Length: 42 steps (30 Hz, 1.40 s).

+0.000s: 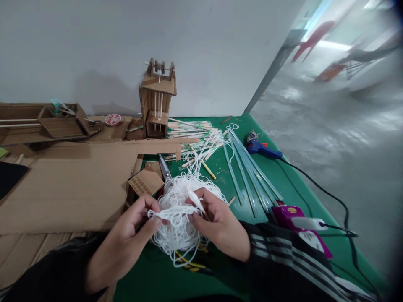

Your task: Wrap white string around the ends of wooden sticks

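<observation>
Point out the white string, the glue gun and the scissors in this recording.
White string [180, 230]: head view, on the tangled heap.
Glue gun [263, 149]: head view, on the blue body.
Scissors [164, 166]: head view, on the metal blades.

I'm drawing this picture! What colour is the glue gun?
The glue gun is mostly blue, seen in the head view.

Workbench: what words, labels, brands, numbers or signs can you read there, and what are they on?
None can be read for certain.
Small cardboard piece: rows of dark print, too small to read.
Round red-and-white item: markings too small to read.
Purple pack: markings too blurred to read.
White cord: no writing visible.
</observation>
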### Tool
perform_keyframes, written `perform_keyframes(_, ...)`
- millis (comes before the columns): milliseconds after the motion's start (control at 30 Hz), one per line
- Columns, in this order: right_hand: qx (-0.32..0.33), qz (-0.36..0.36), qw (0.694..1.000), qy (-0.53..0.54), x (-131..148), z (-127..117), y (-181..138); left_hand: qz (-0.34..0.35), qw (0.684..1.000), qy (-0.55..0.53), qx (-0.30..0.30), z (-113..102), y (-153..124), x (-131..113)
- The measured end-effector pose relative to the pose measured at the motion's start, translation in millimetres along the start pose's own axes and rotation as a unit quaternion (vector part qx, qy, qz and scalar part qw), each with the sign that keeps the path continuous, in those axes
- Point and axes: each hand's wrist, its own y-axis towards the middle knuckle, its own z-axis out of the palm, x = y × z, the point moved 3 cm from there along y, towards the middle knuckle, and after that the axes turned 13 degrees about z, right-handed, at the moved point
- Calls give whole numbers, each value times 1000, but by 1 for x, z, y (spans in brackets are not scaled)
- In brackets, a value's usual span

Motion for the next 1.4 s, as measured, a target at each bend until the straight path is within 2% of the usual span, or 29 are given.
perform_keyframes(100,-9,-8,1000,-10,1,0,-1,-31,993,-109,27,2,-4,0)
perform_keyframes(233,-19,0,1000,8,-1,-2,0,-63,980,-163,99,5,-5,-2)
perform_keyframes(300,-14,5,1000,23,-2,-2,0,-105,978,-133,119,6,-4,-1)
perform_keyframes(367,-10,10,999,35,-3,-3,0,-121,981,-43,144,7,-2,-2)
perform_keyframes(500,-4,22,998,61,-5,-3,1,-41,973,152,170,8,0,-8)
perform_keyframes(567,0,21,998,63,-5,-3,1,-22,977,121,172,8,-1,-7)
perform_keyframes(700,10,13,998,68,-3,-3,2,-66,983,-97,142,9,2,3)
perform_keyframes(767,18,13,997,77,-3,-2,2,-92,981,-129,112,9,4,9)
perform_keyframes(833,22,18,996,85,-2,-2,2,-108,985,-102,90,9,7,14)
perform_keyframes(900,22,24,995,91,-2,-2,2,-94,992,-46,68,8,9,16)
perform_keyframes(1000,29,21,995,98,-2,-1,1,3,997,71,23,5,11,9)
perform_keyframes(1100,38,12,993,107,-2,-1,0,77,982,172,0,4,10,2)
perform_keyframes(1400,53,15,990,129,-6,1,2,82,978,192,-6,16,9,1)
